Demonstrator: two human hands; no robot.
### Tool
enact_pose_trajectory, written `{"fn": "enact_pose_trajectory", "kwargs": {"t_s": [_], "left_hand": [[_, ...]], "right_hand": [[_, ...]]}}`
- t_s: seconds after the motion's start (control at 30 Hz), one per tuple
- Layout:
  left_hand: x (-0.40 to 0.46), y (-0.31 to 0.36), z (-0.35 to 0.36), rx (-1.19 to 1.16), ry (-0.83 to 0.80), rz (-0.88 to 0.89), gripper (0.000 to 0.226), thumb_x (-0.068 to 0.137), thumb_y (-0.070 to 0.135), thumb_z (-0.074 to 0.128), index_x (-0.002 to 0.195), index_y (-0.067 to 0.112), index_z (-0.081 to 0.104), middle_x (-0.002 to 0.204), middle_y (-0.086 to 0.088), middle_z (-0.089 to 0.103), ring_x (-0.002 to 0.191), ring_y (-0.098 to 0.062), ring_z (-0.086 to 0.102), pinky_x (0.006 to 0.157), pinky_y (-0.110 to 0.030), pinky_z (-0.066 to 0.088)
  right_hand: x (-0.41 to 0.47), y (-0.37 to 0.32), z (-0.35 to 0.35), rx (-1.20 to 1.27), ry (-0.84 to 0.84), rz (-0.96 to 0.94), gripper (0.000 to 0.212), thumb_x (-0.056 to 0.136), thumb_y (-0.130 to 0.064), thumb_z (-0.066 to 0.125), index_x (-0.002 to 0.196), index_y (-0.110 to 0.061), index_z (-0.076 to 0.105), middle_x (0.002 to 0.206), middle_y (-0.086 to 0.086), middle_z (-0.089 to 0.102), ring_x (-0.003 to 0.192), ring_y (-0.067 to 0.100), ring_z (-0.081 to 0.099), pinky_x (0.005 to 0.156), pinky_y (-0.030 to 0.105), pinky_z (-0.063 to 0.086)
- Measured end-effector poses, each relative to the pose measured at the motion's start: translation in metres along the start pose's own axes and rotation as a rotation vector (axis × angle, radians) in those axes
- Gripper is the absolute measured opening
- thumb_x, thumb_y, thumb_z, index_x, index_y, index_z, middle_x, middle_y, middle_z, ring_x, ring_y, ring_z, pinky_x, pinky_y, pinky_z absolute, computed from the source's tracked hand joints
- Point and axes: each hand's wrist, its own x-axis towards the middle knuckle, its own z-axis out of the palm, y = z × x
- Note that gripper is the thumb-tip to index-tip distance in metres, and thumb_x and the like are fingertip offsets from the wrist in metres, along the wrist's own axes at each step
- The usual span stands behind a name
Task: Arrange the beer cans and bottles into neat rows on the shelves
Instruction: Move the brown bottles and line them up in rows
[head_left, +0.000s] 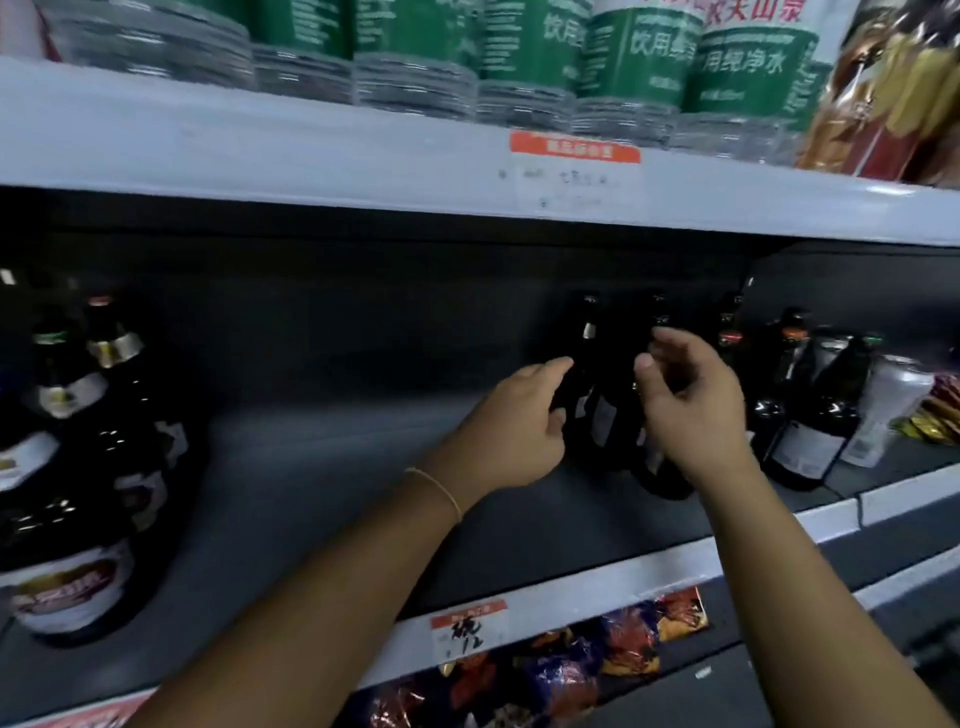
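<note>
Left hand (519, 415) curls loosely against one dark bottle (587, 395), right hand (691, 400) hovers half-spread beside it: grip low, slide upright along the shelf (311, 467)

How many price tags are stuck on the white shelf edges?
2 clearly: one price tag on the upper shelf edge, another handwritten tag on the middle shelf's edge. A red scrap bottom left may be a third.
</note>
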Motion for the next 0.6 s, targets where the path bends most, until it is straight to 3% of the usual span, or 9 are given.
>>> {"fn": "enact_pose_trajectory", "kwargs": {"t_s": [0.13, 0.27, 0.37, 0.43, 0.5, 0.6], "left_hand": [[0.029, 0.014, 0.031, -0.014, -0.033, -0.015, 0.055, 0.098, 0.013, 0.046, 0.15, 0.016, 0.028, 0.151, -0.005, 0.036, 0.135, -0.02, 0.039, 0.106, -0.024, 0.032], [0.043, 0.022, 0.057, 0.011, -0.071, -0.027, 0.056, 0.098, 0.015, 0.044, 0.151, 0.017, 0.026, 0.151, -0.003, 0.037, 0.138, -0.017, 0.035, 0.12, -0.043, 0.019], [0.048, 0.025, 0.068, 0.003, -0.058, -0.017, 0.055, 0.097, 0.015, 0.047, 0.15, 0.018, 0.03, 0.15, -0.003, 0.04, 0.136, -0.017, 0.038, 0.119, -0.046, 0.02], [0.047, 0.024, 0.072, -0.028, -0.074, -0.03, 0.055, 0.097, 0.014, 0.048, 0.149, 0.017, 0.03, 0.15, -0.005, 0.039, 0.136, -0.019, 0.039, 0.117, -0.035, 0.026], [0.042, 0.023, 0.078, -0.036, -0.095, -0.047, 0.056, 0.097, 0.014, 0.05, 0.149, 0.014, 0.03, 0.15, -0.008, 0.039, 0.136, -0.022, 0.039, 0.111, -0.028, 0.031], [0.034, 0.018, 0.087, -0.061, -0.124, -0.087, 0.055, 0.096, 0.016, 0.052, 0.148, 0.014, 0.033, 0.148, -0.009, 0.041, 0.134, -0.023, 0.042, 0.11, -0.032, 0.036]], "right_hand": [[0.04, 0.041, -0.039, -0.211, 0.118, 0.034, 0.047, 0.092, -0.024, 0.06, 0.135, -0.007, 0.052, 0.127, 0.012, 0.061, 0.115, 0.025, 0.059, 0.099, 0.028, 0.045], [0.065, 0.063, -0.054, -0.268, -0.026, 0.194, 0.061, 0.096, -0.023, 0.058, 0.149, -0.008, 0.033, 0.146, 0.014, 0.047, 0.132, 0.03, 0.047, 0.108, 0.037, 0.041], [0.074, 0.077, -0.052, -0.129, -0.139, 0.325, 0.068, 0.096, -0.027, 0.059, 0.153, -0.014, 0.023, 0.15, 0.011, 0.043, 0.134, 0.029, 0.045, 0.107, 0.04, 0.043], [0.078, 0.088, -0.05, -0.053, -0.174, 0.347, 0.059, 0.096, -0.031, 0.06, 0.147, -0.014, 0.035, 0.138, 0.009, 0.054, 0.124, 0.03, 0.055, 0.103, 0.047, 0.048], [0.077, 0.094, -0.049, -0.022, -0.171, 0.309, 0.037, 0.095, -0.031, 0.061, 0.127, -0.011, 0.055, 0.114, 0.01, 0.067, 0.103, 0.029, 0.066, 0.093, 0.052, 0.054], [0.068, 0.091, -0.047, 0.008, -0.112, 0.226, 0.021, 0.09, -0.032, 0.068, 0.098, -0.013, 0.063, 0.081, 0.009, 0.064, 0.071, 0.022, 0.063, 0.071, 0.039, 0.056]]}}
